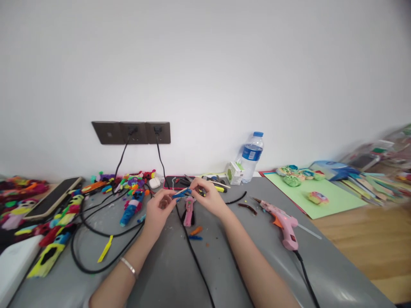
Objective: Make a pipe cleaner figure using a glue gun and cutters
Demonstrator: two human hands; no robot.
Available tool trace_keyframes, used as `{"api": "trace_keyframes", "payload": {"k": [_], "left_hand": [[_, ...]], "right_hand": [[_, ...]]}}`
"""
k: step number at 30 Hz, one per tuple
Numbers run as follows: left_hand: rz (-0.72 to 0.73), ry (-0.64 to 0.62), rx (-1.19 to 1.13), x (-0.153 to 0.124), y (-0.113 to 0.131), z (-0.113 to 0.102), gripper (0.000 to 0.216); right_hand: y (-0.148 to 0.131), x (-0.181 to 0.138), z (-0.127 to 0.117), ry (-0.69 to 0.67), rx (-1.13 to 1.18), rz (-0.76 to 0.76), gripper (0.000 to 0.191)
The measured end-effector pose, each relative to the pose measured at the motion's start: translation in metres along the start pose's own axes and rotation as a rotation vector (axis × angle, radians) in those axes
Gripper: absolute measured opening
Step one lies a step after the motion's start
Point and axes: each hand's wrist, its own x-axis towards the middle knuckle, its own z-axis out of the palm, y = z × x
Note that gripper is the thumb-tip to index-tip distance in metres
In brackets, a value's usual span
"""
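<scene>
My left hand (160,210) and my right hand (207,196) meet above the middle of the grey table. Between them is a short blue pipe cleaner (183,193), pinched at its left end by my left fingers and at its right end by my right fingers. Just below lies a pink fuzzy figure (189,212) with black parts, touched by neither hand as far as I can see. Nearer to me are an orange fuzzy piece (196,231) and a blue fuzzy piece (193,238). Left of my left hand lies a blue fuzzy figure (131,209).
A pink glue gun (285,226) lies at right, its cord running forward. Black cables (96,269) loop across the left side. A water bottle (252,158) and a small box (235,173) stand by the wall. Colourful figures (66,214) and a phone (54,199) lie at left.
</scene>
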Motion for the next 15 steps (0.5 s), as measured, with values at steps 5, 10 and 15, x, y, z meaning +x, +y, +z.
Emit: {"api": "trace_keyframes", "payload": {"k": [5,10,15], "left_hand": [[0.081,0.026,0.046,-0.0005,-0.0003,-0.0035,0.009],[0.119,0.047,0.064,-0.0013,0.0014,-0.0039,0.009],[0.110,0.069,0.091,-0.0020,0.0009,-0.0035,0.009]], "right_hand": [[-0.0019,-0.0011,0.0037,0.011,0.015,0.010,0.009],[-0.0028,-0.0018,0.0059,0.015,0.028,-0.017,0.009],[-0.0064,-0.0015,0.0065,0.004,0.026,-0.012,0.011]]}}
